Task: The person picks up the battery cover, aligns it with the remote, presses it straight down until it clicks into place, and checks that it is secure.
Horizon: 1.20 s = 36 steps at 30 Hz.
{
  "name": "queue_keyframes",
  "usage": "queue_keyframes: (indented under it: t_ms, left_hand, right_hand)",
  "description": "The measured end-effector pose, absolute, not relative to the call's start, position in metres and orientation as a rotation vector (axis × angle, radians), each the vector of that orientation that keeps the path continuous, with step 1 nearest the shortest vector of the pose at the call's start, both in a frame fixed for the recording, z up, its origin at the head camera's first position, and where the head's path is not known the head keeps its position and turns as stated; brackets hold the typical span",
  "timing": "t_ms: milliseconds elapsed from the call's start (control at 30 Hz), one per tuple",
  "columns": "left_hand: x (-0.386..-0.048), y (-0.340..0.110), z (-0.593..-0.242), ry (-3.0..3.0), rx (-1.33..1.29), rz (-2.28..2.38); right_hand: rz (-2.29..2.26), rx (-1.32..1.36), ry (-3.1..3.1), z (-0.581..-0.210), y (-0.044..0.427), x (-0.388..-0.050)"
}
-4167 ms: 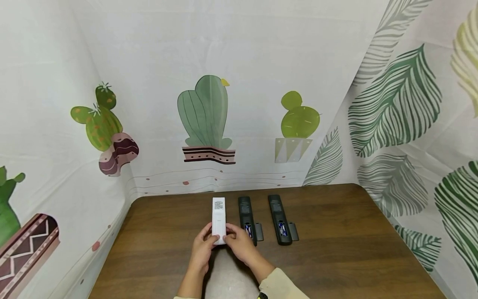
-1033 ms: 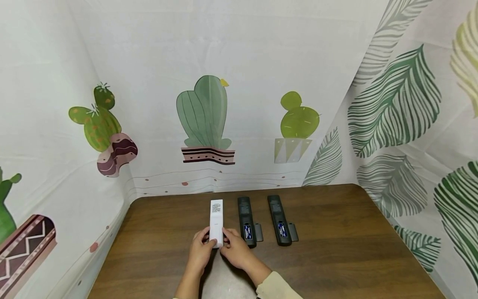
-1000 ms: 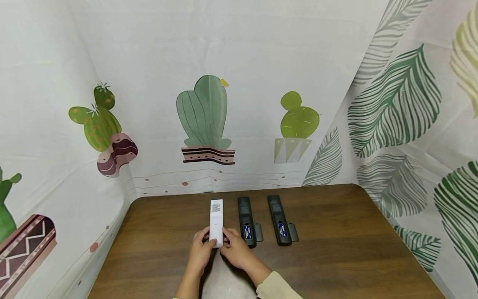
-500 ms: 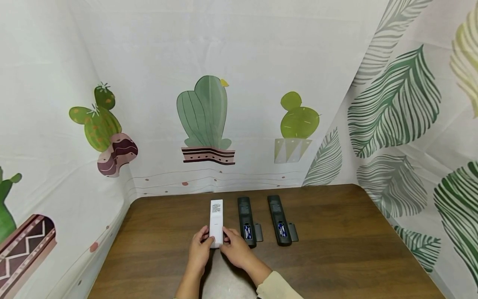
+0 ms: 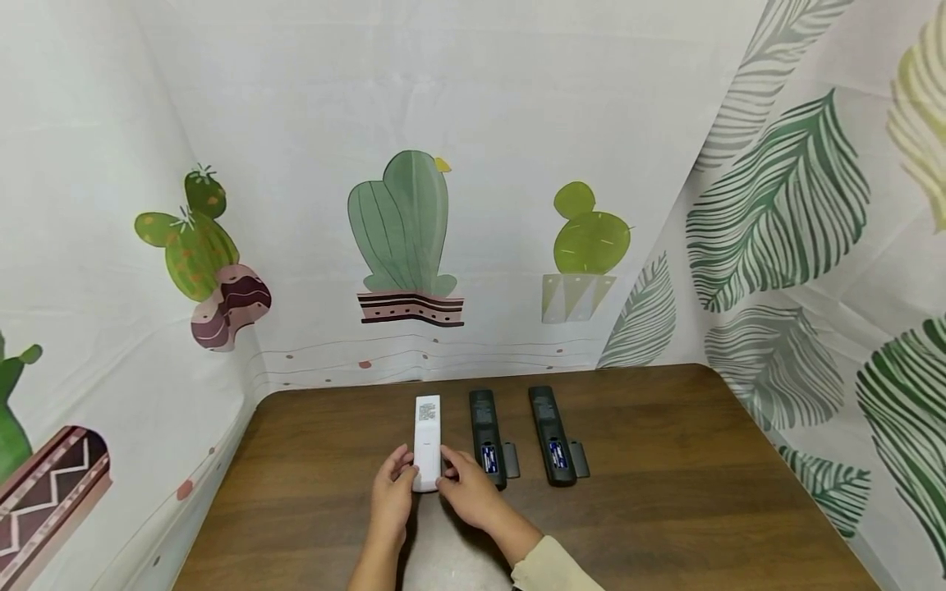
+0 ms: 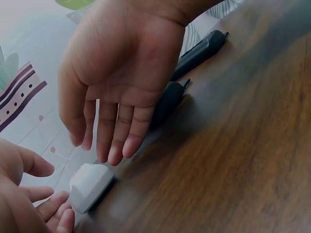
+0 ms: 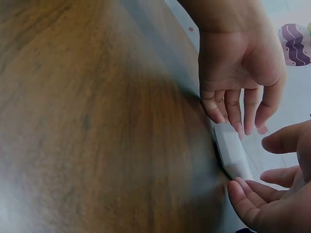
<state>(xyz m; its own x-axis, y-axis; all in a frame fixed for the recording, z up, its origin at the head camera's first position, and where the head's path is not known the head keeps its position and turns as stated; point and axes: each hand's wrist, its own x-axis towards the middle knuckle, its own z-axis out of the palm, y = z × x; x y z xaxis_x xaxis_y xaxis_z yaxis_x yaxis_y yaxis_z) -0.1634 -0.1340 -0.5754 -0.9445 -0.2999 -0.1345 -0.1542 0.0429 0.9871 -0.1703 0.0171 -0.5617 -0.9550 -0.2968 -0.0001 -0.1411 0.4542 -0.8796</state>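
A white remote control (image 5: pixel 427 435) lies back side up on the wooden table, a printed code label near its far end. Its back looks whole, with no open compartment showing. At its near end, my left hand (image 5: pixel 392 497) is on the left side and my right hand (image 5: pixel 473 492) on the right. In the left wrist view, the left thumb stands off the white remote (image 6: pixel 90 187) while fingertips are close against its side. The right wrist view shows loose, fairly straight fingers of the right hand (image 7: pixel 286 194) by the remote's side, thumb raised.
Two black remotes, one nearer (image 5: pixel 484 419) and one farther right (image 5: pixel 547 419), lie back up with blue batteries in open compartments. Beside each lies its loose cover, one (image 5: pixel 512 460) and another (image 5: pixel 580 459). A printed cloth (image 5: pixel 502 98) hangs behind the table.
The white remote has shifted slightly left and nearer since the first frame. My left thumb has slid off its back, and both hands have loosened at its sides. The black remotes stay put.
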Motion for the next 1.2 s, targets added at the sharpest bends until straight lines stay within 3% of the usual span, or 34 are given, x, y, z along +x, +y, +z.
queue_keyframes:
  t_ms: [600, 1200]
  left_hand:
    - [-0.161, -0.126, -0.558, -2.169, 0.451, -2.053]
    - [-0.16, -0.12, -0.55, -2.193, 0.225, -2.243]
  right_hand:
    - [-1.792, -0.448, 2.468, -0.552, 0.034, -0.174]
    - [-1.824, -0.383, 2.514, -0.551, 0.059, -0.179]
